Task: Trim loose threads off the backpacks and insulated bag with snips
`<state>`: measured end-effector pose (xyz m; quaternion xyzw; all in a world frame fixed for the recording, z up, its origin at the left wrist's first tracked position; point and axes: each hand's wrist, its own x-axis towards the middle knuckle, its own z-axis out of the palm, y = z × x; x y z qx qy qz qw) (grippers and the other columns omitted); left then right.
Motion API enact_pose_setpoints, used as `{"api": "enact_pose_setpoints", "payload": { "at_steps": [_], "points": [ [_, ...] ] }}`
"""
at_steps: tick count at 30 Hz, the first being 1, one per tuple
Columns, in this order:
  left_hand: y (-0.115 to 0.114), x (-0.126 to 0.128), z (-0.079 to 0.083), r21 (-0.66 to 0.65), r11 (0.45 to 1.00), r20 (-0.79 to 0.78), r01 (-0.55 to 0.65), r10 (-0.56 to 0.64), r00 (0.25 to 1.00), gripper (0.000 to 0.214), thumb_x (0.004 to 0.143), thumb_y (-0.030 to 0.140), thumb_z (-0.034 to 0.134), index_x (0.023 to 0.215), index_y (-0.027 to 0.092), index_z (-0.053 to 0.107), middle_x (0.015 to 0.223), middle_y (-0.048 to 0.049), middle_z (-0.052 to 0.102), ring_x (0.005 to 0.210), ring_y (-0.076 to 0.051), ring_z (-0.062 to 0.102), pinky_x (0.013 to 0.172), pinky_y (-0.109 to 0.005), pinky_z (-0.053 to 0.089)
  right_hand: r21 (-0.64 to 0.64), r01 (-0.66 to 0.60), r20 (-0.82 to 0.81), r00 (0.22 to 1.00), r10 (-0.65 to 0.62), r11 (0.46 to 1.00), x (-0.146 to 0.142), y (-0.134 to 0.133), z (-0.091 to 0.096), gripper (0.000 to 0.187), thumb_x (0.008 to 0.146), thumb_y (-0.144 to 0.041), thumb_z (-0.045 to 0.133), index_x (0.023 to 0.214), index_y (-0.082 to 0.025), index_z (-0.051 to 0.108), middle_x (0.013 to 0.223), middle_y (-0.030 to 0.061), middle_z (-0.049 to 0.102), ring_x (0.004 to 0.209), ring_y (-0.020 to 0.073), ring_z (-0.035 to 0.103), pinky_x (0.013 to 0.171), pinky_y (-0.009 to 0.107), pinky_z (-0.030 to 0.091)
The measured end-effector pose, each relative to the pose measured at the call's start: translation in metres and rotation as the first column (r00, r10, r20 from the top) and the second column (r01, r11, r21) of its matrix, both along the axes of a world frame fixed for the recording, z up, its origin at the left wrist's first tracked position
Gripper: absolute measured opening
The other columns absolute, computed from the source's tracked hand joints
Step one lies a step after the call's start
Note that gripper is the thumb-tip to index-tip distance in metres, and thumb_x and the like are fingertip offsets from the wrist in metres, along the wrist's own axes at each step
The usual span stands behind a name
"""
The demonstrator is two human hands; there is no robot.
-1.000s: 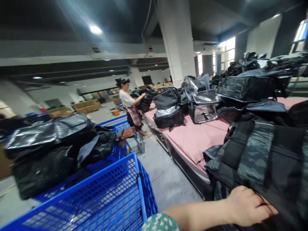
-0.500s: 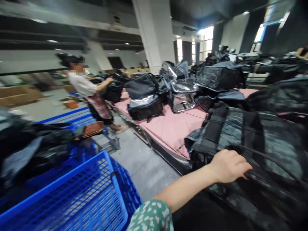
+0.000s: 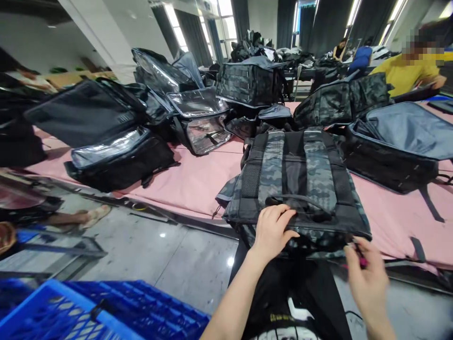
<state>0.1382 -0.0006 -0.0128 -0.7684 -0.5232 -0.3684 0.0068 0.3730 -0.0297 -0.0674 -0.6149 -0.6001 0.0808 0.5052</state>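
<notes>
A black and grey camouflage backpack (image 3: 295, 165) lies flat in front of me, its padded back and straps facing up. My left hand (image 3: 274, 231) is closed on its near edge beside the top handle, thumb below and fingers above. At the bag's near right corner, my right hand (image 3: 368, 271) pinches a small dark object with a pink part (image 3: 361, 257). What kind of thing it is, I cannot make out. The near edge of the bag overhangs the pink-covered table (image 3: 198, 177).
An open black bag with silvery lining (image 3: 120, 156) lies at the left. Another open bag (image 3: 392, 146) sits at the right, with several more behind. Blue crates (image 3: 141, 302) stand on the floor at lower left. A person in yellow (image 3: 403, 71) works across the table.
My view has swung right, toward the backpack. My left hand now grips its near edge. My right hand has come into view with the small dark object.
</notes>
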Motion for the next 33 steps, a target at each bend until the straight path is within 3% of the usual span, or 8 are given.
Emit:
{"api": "enact_pose_setpoints", "payload": {
  "at_steps": [4,10,26,33],
  "points": [
    [0.000,-0.003,-0.002,-0.040,0.999,0.017,0.008,-0.008,1.000,0.051,0.071,0.041,0.071,0.115,0.021,0.056,0.115,-0.0081,0.059,0.108,-0.022,0.053,0.091,-0.039,0.044,0.045,-0.180,0.153,0.973,0.171,0.983,-0.044,-0.006,0.014,0.024,0.089,-0.036,0.049,0.105,-0.018,0.054,0.092,0.0066,0.063,0.075,0.0158,0.064,0.065,0.026,0.053],
    [-0.001,-0.005,-0.003,-0.037,0.999,0.030,0.016,-0.015,0.999,0.048,0.072,0.035,0.071,0.115,0.021,0.055,0.118,-0.0079,0.058,0.110,-0.022,0.052,0.091,-0.038,0.043,0.102,-0.208,0.296,0.940,0.170,0.973,-0.051,-0.002,0.006,0.016,0.091,-0.028,0.048,0.101,-0.017,0.055,0.086,0.0044,0.064,0.073,0.0141,0.062,0.068,0.027,0.052],
    [-0.001,-0.002,-0.005,-0.003,1.000,0.046,0.007,-0.007,0.999,0.047,0.070,0.028,0.073,0.113,0.020,0.056,0.115,-0.0071,0.059,0.107,-0.021,0.052,0.091,-0.038,0.044,0.076,-0.232,0.253,0.945,0.206,0.970,-0.057,-0.001,0.006,0.015,0.090,-0.027,0.050,0.100,-0.017,0.055,0.086,0.0043,0.063,0.073,0.0140,0.061,0.067,0.026,0.052],
    [-0.004,-0.002,0.001,-0.006,1.000,0.049,0.003,-0.003,0.999,0.039,0.074,0.022,0.068,0.112,0.020,0.057,0.114,-0.0077,0.060,0.107,-0.022,0.053,0.091,-0.036,0.043,0.046,-0.279,0.108,0.956,0.273,0.959,-0.064,0.002,0.006,0.014,0.089,-0.026,0.050,0.100,-0.019,0.054,0.084,0.0040,0.061,0.072,0.0159,0.061,0.065,0.028,0.052]
  ]
}}
